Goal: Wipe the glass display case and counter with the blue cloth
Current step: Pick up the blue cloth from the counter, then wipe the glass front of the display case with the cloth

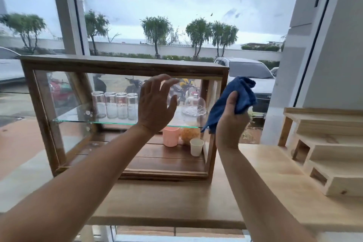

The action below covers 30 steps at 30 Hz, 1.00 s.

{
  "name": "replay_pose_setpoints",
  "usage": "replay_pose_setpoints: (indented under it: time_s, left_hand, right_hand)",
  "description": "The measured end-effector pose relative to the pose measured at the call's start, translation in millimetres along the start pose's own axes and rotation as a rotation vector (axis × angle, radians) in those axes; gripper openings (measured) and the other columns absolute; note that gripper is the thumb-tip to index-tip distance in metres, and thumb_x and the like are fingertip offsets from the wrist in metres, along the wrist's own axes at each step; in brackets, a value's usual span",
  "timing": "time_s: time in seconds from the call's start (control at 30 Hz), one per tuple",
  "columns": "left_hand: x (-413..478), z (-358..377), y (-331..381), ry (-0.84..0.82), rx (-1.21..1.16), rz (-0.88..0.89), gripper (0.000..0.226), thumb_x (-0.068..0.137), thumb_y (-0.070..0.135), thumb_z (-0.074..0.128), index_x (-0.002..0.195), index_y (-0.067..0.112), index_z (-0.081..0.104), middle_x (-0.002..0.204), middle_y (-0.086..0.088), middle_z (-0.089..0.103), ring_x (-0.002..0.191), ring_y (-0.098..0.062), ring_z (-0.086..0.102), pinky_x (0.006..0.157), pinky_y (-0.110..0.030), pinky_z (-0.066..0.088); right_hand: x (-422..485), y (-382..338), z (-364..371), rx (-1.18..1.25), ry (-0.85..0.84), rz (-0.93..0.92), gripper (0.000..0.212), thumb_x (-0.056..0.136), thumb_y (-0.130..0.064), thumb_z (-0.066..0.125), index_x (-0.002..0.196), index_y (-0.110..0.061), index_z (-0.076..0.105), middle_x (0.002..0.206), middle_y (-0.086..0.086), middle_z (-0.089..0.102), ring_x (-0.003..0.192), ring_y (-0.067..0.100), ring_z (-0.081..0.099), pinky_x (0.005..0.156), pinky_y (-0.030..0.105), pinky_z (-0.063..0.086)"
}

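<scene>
A wood-framed glass display case point(121, 65) stands on a pale wooden counter point(167, 200) in front of a big window. My left hand point(155, 104) is raised in front of the case's glass front, fingers spread, holding nothing. My right hand point(230, 122) grips a bunched blue cloth point(235, 94) at the case's right upright post. Whether the cloth touches the glass I cannot tell.
On the glass shelf point(78, 119) inside stand several upturned drinking glasses point(115, 104) and a glass dome dish point(194, 107). Below are a pink cup point(170, 136) and a white paper cup point(196, 146). A stepped pale wood rack point(324, 153) occupies the counter's right side.
</scene>
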<state>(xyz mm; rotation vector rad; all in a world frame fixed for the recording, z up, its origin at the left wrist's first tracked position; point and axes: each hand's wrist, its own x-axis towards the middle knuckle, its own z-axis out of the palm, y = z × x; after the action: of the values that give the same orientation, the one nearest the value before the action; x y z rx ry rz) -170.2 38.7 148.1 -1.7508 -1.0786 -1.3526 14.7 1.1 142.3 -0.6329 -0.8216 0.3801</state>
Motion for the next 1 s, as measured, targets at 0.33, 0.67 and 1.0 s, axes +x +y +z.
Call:
replay_pose_setpoints:
  time_s: [0.33,0.67,1.0]
  left_hand:
    - [-22,-6,-109,-0.169,0.324,0.223,0.078,0.101,0.046,0.044,0.161,0.004,0.017,0.169,-0.017,0.008,0.158,-0.034,0.005,0.126,-0.057,0.009]
    - [-43,-8,-163,-0.188,0.358,0.354,0.08,0.103,0.053,0.037,0.161,0.002,0.014,0.17,-0.015,0.002,0.158,-0.033,0.006,0.126,-0.058,0.008]
    - [-42,-9,-159,-0.175,0.333,0.346,0.075,0.103,0.047,0.04,0.159,0.0,0.02,0.168,-0.019,0.011,0.156,-0.034,0.012,0.124,-0.06,0.016]
  right_hand:
    - [-6,87,34,-0.93,-0.259,-0.644,0.056,0.101,-0.034,0.046,0.153,-0.017,0.032,0.163,0.016,0.014,0.152,0.031,0.005,0.123,0.05,0.004]
    - [-34,81,88,-0.796,-0.163,-0.495,0.07,0.102,-0.046,0.033,0.152,0.002,0.022,0.161,0.024,0.012,0.151,0.038,0.005,0.124,0.044,0.0]
    - [-59,107,83,-1.11,-0.731,-1.074,0.063,0.098,-0.03,0.043,0.155,-0.015,0.023,0.164,0.012,0.011,0.152,0.03,0.008,0.123,0.047,0.008]
